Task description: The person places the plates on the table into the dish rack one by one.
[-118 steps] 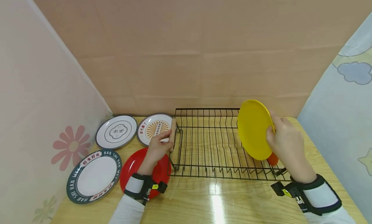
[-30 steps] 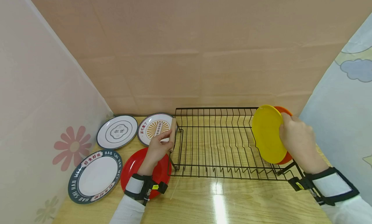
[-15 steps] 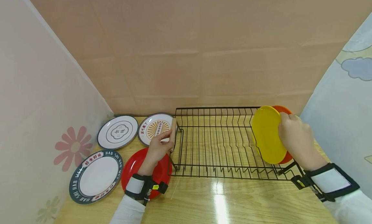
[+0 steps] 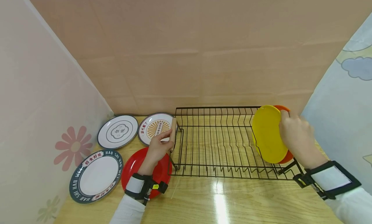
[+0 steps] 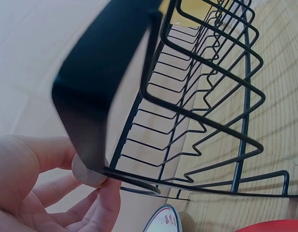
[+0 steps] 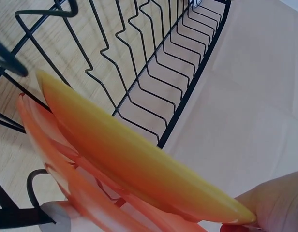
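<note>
A yellow plate (image 4: 265, 133) stands on edge, tilted, at the right end of the black wire dish rack (image 4: 218, 107). My right hand (image 4: 297, 139) pinches its right rim, the thumb hidden in the head view. Just right of it stands an orange plate (image 4: 286, 158), mostly covered by the yellow one; the right wrist view shows the yellow plate (image 6: 134, 154) leaning close beside the orange plate (image 6: 57, 159). My left hand (image 4: 157, 149) holds the wooden handle (image 4: 173, 127) on the rack's left end, fingers and thumb around the handle's round end (image 5: 86, 171) in the left wrist view.
Left of the rack lie a red plate (image 4: 131, 172) partly under my left forearm, a green-rimmed plate (image 4: 96, 177), a white plate (image 4: 108, 133) and a small patterned plate (image 4: 149, 123). Cloth walls (image 4: 186, 56) enclose the wooden table (image 4: 247, 201).
Since the oldest frame, my right hand has carried the yellow plate rightward and lowered it into the rack beside the orange plate. Over the last second it barely shifts; my left hand stays put.
</note>
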A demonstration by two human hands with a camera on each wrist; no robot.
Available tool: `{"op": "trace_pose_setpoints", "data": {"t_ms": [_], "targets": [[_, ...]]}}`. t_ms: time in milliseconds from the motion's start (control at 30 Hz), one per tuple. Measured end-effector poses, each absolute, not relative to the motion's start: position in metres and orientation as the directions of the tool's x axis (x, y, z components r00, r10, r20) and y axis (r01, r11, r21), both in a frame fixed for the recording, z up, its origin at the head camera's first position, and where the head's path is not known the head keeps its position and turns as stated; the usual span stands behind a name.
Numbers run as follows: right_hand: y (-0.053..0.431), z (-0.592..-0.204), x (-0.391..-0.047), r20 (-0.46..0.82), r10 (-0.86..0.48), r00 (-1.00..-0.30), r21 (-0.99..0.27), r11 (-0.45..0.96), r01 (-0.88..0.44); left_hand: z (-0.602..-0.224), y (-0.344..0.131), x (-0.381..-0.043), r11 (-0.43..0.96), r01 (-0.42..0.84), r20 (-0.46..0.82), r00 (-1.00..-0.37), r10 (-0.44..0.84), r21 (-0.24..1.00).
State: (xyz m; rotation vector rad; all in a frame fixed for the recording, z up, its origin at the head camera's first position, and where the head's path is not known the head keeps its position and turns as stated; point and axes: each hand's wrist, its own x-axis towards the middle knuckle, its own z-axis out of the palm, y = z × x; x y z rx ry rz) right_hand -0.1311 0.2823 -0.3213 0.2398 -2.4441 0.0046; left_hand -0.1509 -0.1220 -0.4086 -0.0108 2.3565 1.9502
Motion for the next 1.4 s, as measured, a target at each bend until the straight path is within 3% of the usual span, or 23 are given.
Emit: {"op": "trace_pose_setpoints", "data": {"t_ms": [600,867,1167,1400], "targets": [[0.290,-0.316,-0.129,0.670,-0.239,-0.703,0.148,0.971,-0.189,-0.409,-0.123,-0.151,0.210,-0.066,-0.073,-0.997,0.025,0.976],[0.292,-0.314,-0.127,0.661,-0.185,-0.727,0.104,0.982,-0.155,-0.410,-0.123,-0.151,0.204,-0.070,-0.078,-0.997,0.031,0.976],[0.298,-0.313,-0.126,0.695,-0.162,-0.700,0.083,0.986,-0.145,-0.410,-0.124,-0.151,0.189,-0.071,-0.081,-0.996,0.044,0.979],[0.303,-0.311,-0.124,0.670,-0.103,-0.735,0.042,0.994,-0.100,-0.408,-0.125,-0.150,0.188,-0.068,-0.077,-0.996,0.042,0.980]]}}
